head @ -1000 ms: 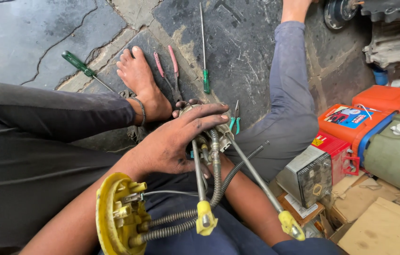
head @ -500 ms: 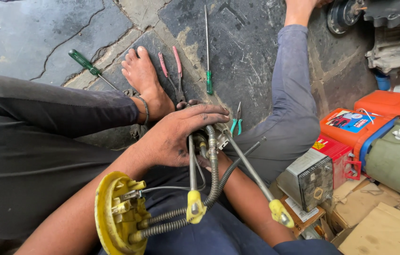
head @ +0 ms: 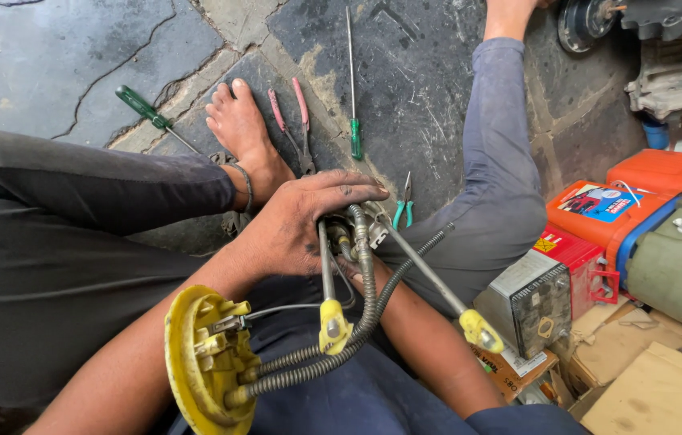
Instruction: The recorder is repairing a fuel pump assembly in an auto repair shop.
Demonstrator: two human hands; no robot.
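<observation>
views: one, head-worn | faces: steeply down and forward over the seated person's own lap onto the stone floor (head: 437,89) | range: close, forearms fill lower frame, bare foot (head: 240,129) mid-distance | overlap: no second view

Cracked dark stone floor (head: 421,72), daylight, orange boxes (head: 655,173) and cardboard (head: 655,387) at right

On the dark stone floor (head: 437,89) lie a green-handled screwdriver (head: 147,113), red-handled pliers (head: 292,121), a long thin screwdriver with a green grip (head: 352,97) and small teal-handled cutters (head: 404,208). To the right stand an orange battery (head: 647,193), a smaller red battery (head: 578,258), a grey metal box (head: 530,298) and a green canister (head: 679,258), with cardboard (head: 655,387) below them.
</observation>
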